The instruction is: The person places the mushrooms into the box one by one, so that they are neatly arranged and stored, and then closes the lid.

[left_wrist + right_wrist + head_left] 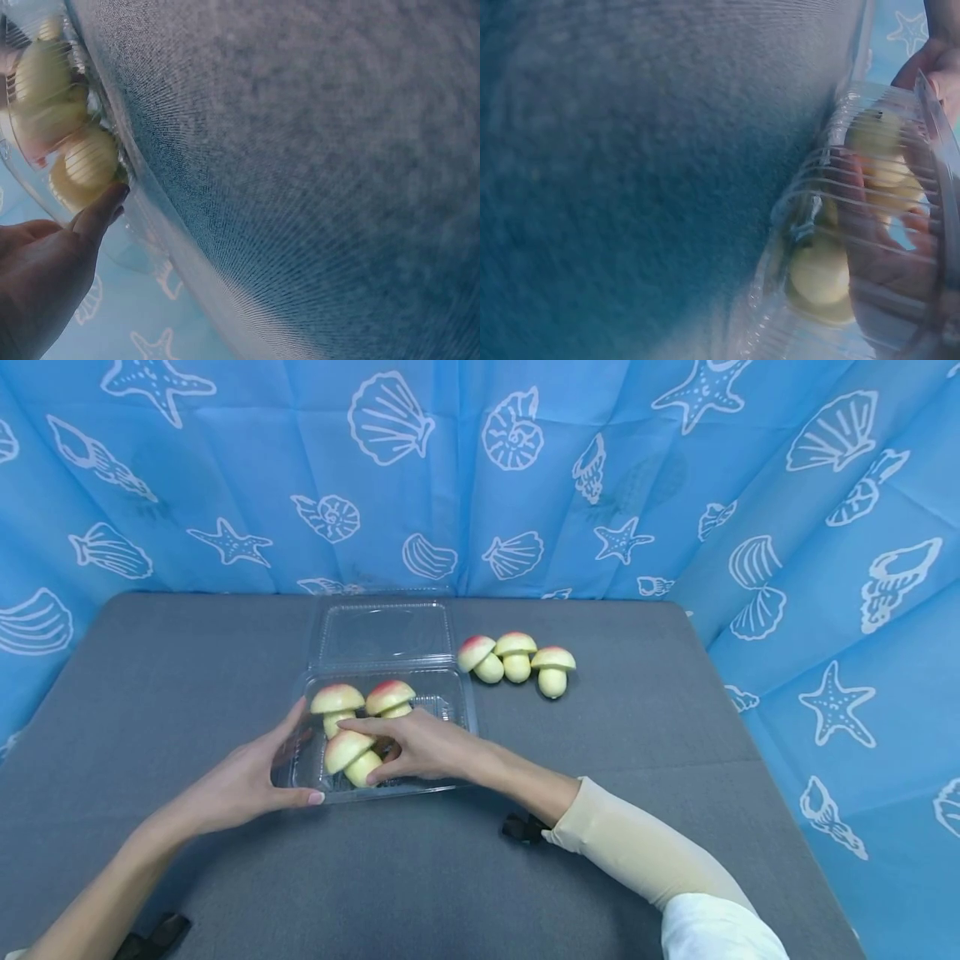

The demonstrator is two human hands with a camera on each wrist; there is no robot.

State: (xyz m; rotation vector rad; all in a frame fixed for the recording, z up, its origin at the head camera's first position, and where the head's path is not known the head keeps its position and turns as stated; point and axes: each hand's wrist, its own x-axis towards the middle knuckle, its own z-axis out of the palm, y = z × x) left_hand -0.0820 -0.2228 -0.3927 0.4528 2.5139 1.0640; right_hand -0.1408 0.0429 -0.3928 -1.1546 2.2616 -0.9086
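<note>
i am seeing a person at a grey table (615, 752), both hands at a clear plastic box (468, 714). the right hand (427, 743) reaches inside the box, and its thumb and index finger are clamped on the front mushroom (349, 750), which lies tilted, with pale cap to the left. just behind it, also in the box, are two more mushrooms (337, 698), their caps having some red on the top. the left hand (243, 781) is at the left near corner of the box; its thumb and fingers stand apart, rather straight, touching the walls. the clear lid (386, 631) lies folded back behind the box. to the right of the lid, three loose mushrooms (516, 647) are close together on the table. a blue curtain (247, 468) with white shells and starfish hangs behind.
</note>
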